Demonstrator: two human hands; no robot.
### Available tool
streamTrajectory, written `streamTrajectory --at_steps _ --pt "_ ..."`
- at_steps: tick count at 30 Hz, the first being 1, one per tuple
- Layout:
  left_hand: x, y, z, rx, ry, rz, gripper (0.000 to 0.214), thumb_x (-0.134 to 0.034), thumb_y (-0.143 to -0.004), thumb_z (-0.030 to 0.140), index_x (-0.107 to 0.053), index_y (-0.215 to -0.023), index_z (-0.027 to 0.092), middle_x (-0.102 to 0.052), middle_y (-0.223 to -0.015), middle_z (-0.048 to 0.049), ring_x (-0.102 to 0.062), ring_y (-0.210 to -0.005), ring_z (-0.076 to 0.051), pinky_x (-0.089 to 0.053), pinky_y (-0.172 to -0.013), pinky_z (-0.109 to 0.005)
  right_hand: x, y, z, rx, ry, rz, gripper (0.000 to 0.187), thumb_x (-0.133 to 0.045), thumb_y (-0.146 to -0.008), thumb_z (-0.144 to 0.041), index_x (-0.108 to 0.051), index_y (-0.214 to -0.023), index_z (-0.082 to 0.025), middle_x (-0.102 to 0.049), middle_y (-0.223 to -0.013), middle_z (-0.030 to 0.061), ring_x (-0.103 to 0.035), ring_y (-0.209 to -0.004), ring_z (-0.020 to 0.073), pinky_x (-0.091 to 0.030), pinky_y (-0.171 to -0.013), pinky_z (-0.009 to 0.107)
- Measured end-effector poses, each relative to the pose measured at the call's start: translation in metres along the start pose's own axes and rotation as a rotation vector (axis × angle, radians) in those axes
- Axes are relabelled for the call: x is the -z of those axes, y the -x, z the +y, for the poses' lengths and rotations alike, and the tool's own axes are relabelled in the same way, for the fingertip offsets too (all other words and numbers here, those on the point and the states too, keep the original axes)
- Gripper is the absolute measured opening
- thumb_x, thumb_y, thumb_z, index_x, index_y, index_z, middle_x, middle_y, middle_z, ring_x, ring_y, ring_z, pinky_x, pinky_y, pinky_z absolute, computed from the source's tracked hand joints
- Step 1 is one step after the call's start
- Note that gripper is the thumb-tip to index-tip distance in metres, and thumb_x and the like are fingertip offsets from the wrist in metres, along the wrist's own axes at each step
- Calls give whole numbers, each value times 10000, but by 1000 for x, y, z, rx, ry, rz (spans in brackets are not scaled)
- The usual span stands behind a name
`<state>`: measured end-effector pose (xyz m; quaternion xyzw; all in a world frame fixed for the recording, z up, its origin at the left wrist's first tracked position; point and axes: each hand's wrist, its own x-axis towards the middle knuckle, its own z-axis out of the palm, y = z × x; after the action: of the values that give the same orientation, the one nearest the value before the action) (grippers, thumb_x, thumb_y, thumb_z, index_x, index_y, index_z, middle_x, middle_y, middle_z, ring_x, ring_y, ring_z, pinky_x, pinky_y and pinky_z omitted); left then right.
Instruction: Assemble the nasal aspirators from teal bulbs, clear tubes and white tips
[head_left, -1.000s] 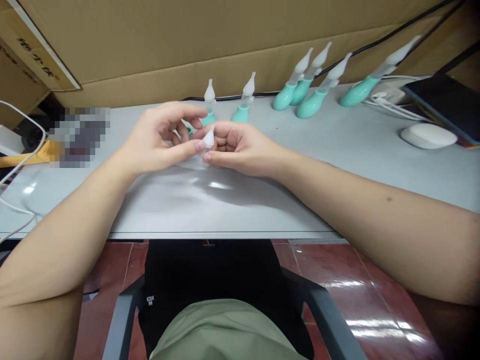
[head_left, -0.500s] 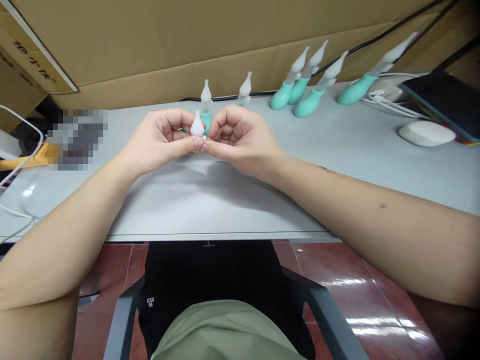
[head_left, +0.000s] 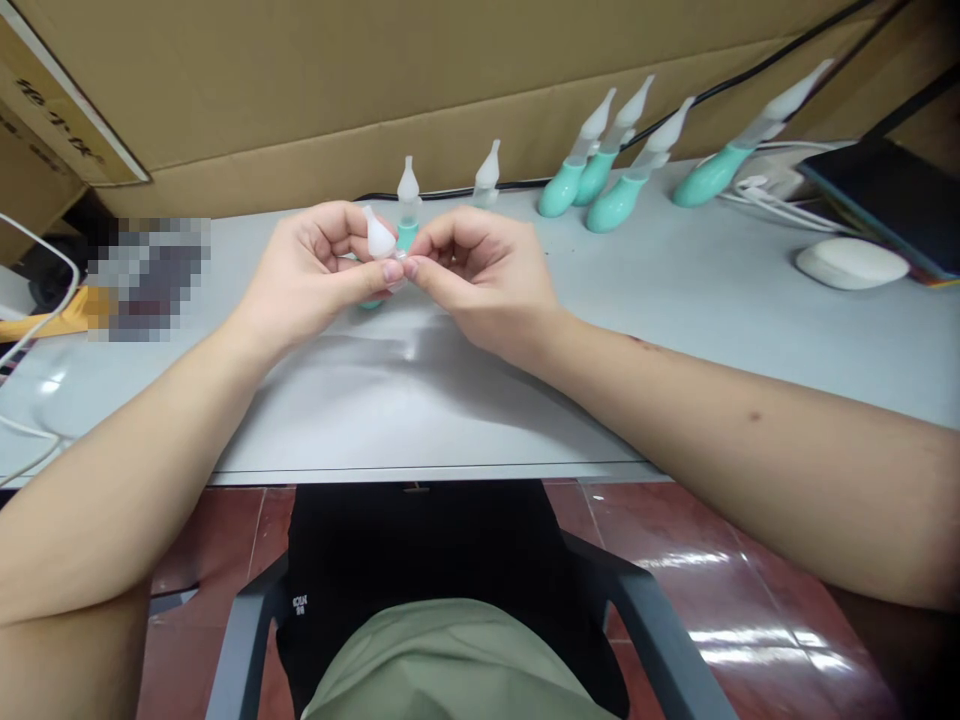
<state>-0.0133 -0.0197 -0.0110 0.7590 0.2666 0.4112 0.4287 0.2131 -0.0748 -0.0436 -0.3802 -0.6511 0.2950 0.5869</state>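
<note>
Over desk (head_left: 337,420), L hand (head_left: 311,268) pinching wht-tipped pc (head_left: 381,236)

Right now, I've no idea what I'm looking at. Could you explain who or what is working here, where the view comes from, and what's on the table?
There is no machine here: a seated person works with two bare hands. The view comes from a camera worn on the head, looking forward and down.

The left hand and right hand meet above the table, pinching a small clear piece with a white tip between them.

Behind the hands and to the right are six white-tipped squeeze bulbs, green where their lower parts show. A rounded white object lies at the right, and a cardboard wall rises behind.
</note>
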Motion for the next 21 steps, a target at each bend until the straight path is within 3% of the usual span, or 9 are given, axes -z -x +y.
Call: streamTrajectory --at_steps 5,12,15,21 --pt "-3 3 6 27 35 2 655 -1237 -764 757 -817 -951 291 -901 -1004 -31 -935 -994 -299 -857 -979 -569 3 1 -4 -11 -68 -100 274 -953 -1153 -357 -760 -984 -262 -829 -1077 73 -777 -1048 265 -716 -1011 411" --pt "0 2 12 86 85 -45 701 -1284 -667 780 -846 -897 282 -911 -974 -28 -915 -924 -276 -847 -959 -548 5 -5 -6 -104 -228 -253 602 -1099 -1015 -732 -691 -987 -290 -831 -1079 65 -801 -1158 300 -738 -1112 451" --pt "2 1 10 80 102 -61 743 -1274 -656 840 -856 -902 276 -918 -988 -39 -929 -934 -283 -848 -940 -537 5 -7 -3 -84 -289 -301 670 -1108 -998 -806 -685 -975 -287 -789 -1015 46 -778 -1100 274 -721 -1062 420" --pt "3 0 10 71 100 -107 749 -1248 -696 875 -854 -925 280 -912 -986 -34 -943 -943 -295 -865 -968 -559 8 -6 3 -113 -283 -334 613 -1046 -1103 -743 -660 -1006 -276 -720 -987 15 -577 -816 183 -576 -771 340"
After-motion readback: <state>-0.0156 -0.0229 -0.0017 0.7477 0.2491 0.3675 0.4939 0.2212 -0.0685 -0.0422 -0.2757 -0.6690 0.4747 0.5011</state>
